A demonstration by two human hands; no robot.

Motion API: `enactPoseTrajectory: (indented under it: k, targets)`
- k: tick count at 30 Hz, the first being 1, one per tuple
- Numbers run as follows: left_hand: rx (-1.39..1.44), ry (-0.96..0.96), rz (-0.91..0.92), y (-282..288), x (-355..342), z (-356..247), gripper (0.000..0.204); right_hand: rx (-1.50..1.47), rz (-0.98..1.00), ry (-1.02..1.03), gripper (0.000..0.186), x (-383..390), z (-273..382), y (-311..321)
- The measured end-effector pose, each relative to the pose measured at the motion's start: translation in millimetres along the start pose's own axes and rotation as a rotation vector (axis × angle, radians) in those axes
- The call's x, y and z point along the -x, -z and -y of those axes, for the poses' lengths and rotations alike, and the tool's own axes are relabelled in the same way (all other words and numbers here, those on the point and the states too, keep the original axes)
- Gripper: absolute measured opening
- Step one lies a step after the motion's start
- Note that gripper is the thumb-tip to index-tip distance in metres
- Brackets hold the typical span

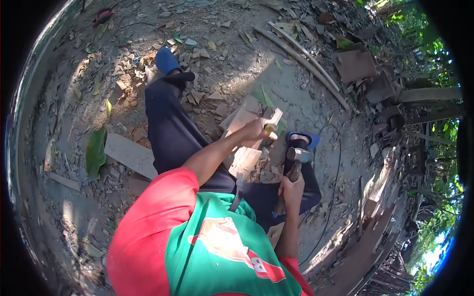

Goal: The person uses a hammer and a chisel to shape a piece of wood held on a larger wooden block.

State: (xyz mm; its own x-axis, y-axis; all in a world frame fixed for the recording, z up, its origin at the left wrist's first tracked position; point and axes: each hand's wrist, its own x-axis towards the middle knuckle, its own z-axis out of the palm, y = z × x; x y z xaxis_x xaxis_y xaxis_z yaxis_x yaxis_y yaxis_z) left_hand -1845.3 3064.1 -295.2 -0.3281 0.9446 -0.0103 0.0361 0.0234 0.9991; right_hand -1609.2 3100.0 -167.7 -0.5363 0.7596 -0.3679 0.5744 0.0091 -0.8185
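Note:
My right hand [292,190] is closed around the handle of a hammer [301,155], its metal head raised beside my right foot. Between my legs, my left hand [254,129] is closed on a short tool with a yellow end [270,128]; its working tip is hidden, so its exact kind does not show. That hand sits over a piece of wood [277,116] with a pale cut end. Under my left forearm lie wooden boards [245,161], with wood chips [264,172] scattered around them.
A flat board [129,154] lies by my left leg. Long thin sticks [306,61] rest on the dirt ahead, near a brown slab [354,65]. A dark cord [338,170] runs along the ground at right. Blue shoes [167,60] are on my feet.

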Motion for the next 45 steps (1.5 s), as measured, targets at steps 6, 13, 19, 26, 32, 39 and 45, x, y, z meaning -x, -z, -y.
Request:
enactPoseTrajectory:
  k: [6, 13, 19, 26, 32, 39, 45]
  targets:
    - [0.107, 0.029, -0.064, 20, 4, 9, 0.023, -0.222, 0.08, -0.335, 0.014, 32, -64, -18]
    - [0.247, 0.009, -0.017, 21, 7, 14, 0.02, -0.251, 0.14, -0.32, 0.014, 27, -55, -25]
    - [0.322, 0.115, 0.016, 14, 10, 11, 0.022, -0.266, 0.148, -0.309, 0.014, 28, -53, -28]
    - [0.258, -0.013, -0.007, 8, 10, -2, 0.022, -0.249, 0.145, -0.317, 0.015, 30, -49, -30]
    - [0.251, 0.041, 0.02, 6, 12, 1, 0.023, -0.27, 0.129, -0.274, 0.014, 32, -34, -25]
    - [0.14, 0.024, 0.016, -6, 12, -4, 0.026, -0.447, -0.079, 0.054, 0.019, 24, 62, 46]
    - [0.102, 0.081, 0.001, -7, 16, -2, 0.032, -0.601, -0.412, 0.952, 0.024, 42, 227, 178]
